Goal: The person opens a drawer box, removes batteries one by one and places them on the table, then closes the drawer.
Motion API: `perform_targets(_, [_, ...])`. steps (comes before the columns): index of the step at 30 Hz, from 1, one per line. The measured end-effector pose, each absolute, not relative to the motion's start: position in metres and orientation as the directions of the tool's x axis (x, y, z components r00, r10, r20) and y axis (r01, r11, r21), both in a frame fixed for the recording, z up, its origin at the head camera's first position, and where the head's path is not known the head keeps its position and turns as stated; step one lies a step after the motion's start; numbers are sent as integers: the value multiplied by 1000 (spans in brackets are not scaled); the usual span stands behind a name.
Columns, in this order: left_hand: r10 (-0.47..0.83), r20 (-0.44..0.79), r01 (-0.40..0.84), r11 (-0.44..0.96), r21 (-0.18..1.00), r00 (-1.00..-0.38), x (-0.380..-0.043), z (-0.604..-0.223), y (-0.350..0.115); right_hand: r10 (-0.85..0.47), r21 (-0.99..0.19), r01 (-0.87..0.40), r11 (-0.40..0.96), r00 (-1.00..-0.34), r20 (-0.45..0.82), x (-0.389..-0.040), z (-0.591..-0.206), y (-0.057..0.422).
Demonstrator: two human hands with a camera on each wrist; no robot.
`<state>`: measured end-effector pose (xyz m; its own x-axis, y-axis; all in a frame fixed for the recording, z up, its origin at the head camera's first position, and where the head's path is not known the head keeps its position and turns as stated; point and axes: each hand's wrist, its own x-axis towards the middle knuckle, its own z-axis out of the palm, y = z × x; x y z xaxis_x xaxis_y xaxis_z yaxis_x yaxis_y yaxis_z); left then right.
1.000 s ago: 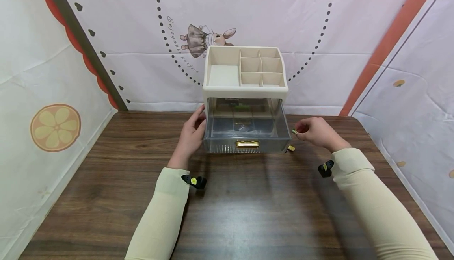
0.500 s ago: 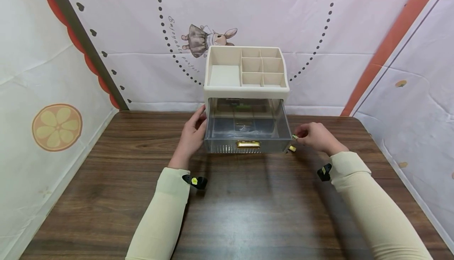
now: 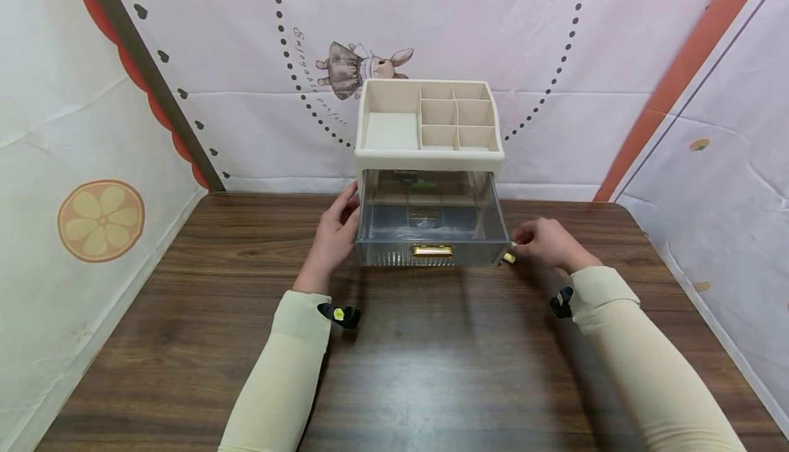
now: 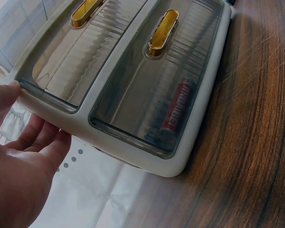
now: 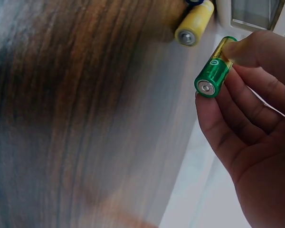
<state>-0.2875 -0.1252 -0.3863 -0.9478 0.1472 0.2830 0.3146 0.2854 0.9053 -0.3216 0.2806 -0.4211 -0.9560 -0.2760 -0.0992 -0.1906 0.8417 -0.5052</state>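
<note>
My right hand pinches a green and yellow battery between thumb and fingers, beside the organizer's right front corner. A yellow battery lies on the table just beyond it. The cream drawer organizer stands at the table's back, its clear top drawer pulled out. Against the organizer's left side rests my left hand; the left wrist view has its thumb at the front edge and its fingertips on the side wall. Behind a closed lower drawer front shows a red battery.
Divided compartments form the organizer's top. The pulled-out drawer juts over the brown wooden table. A blue-ended piece sits past the yellow battery. A printed cloth hangs close behind the organizer.
My right hand has moved slightly down and left with the green and yellow battery, toward the yellow battery on the table. The left hand and the drawer stay put.
</note>
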Motion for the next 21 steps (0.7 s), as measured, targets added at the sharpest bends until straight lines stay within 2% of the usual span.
perform_targets(21, [142,286,315,275,908,-948,-290,-388,-125,-281,-495,-179,850,-949,-140,-323,-433,283])
